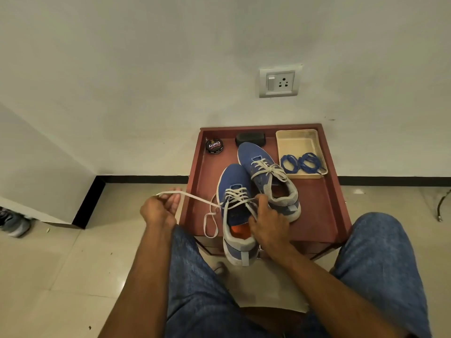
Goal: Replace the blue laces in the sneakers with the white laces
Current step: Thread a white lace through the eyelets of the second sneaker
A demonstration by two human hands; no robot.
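Two blue sneakers stand on a small red-brown table point(314, 211). The far sneaker point(258, 164) carries a white lace tied in a bow. White lace point(238, 195) also crosses the near sneaker point(231, 186), whose heel hangs over the table's front edge. My left hand point(159, 209) pinches one end of that lace and holds it taut out to the left; a loose loop point(210, 223) hangs beside the shoe. At the shoe's upper eyelets my right hand point(267, 222) grips the other lace end. Two coiled blue laces point(301, 162) lie in a cream tray point(296, 142).
A round black polish tin point(214, 145) and a black brush point(250, 139) sit at the table's back. A wall socket point(279, 81) is on the wall above. My knees in blue jeans flank the table. Another shoe point(13, 223) lies on the floor at far left.
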